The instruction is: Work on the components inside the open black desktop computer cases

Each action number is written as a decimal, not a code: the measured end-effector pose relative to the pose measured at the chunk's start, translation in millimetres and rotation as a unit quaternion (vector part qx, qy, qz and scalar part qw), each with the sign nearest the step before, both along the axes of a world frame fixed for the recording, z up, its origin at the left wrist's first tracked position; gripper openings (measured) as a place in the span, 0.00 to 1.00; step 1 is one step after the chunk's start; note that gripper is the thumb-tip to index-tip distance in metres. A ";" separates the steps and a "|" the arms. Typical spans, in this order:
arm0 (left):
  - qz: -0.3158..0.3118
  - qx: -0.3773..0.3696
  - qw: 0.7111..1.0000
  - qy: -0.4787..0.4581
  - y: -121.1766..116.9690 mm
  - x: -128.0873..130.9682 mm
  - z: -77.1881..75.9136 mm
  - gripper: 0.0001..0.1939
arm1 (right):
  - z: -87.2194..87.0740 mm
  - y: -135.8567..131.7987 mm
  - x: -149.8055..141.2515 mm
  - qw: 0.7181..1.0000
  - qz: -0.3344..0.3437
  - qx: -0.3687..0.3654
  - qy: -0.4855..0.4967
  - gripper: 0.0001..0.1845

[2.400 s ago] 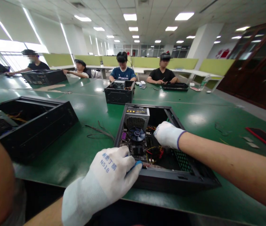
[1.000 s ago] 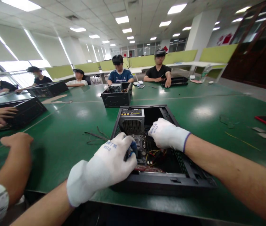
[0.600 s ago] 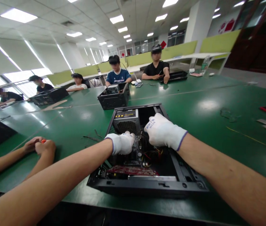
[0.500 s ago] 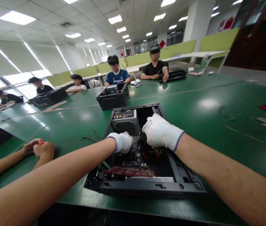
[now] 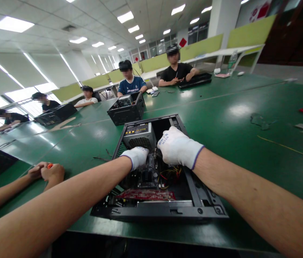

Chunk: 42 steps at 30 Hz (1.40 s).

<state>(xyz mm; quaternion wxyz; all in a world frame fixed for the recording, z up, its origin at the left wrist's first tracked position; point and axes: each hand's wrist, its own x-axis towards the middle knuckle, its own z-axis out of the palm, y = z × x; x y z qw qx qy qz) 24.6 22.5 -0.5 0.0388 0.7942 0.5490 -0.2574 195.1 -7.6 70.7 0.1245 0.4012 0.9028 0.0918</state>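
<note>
An open black computer case (image 5: pixel 164 212) lies on its side in front of me, both my white-gloved hands inside it. My left hand (image 5: pixel 137 157) is closed over the motherboard (image 5: pixel 146 173), just below the power supply (image 5: pixel 138 139). To its right, my right hand (image 5: pixel 177 147) is curled into a fist, with dark parts near its fingers. Whatever either hand grips is hidden by the gloves. A red circuit card (image 5: pixel 147 194) sits along the case's near side, and red and yellow cables (image 5: pixel 171 175) run below my right hand.
The case rests on a green table (image 5: pixel 229 136). At left, another person's hands (image 5: pixel 51 172) hold something orange. Another open case (image 5: pixel 126 111) stands beyond mine; several people sit along the far side. A yellow strip (image 5: pixel 280 145) lies at right.
The view has shifted slightly, and the case appears a little further left. My hands stay closed inside it in nearly the same places. A person across the table has moved their arms.
</note>
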 end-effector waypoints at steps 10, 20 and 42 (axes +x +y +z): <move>-0.019 -0.002 1.000 -0.022 0.7 3.5 2.5 0.19 | -1.7 -0.4 0.2 1.000 0.005 0.006 -0.015 0.14; -0.017 -0.011 1.000 -0.014 -0.9 7.0 8.1 0.19 | 0.3 -2.0 1.0 1.000 -0.008 -0.002 -0.002 0.16; -0.008 -0.035 0.999 0.005 2.1 6.3 6.0 0.18 | -2.1 0.0 0.7 1.000 -0.001 -0.004 -0.009 0.13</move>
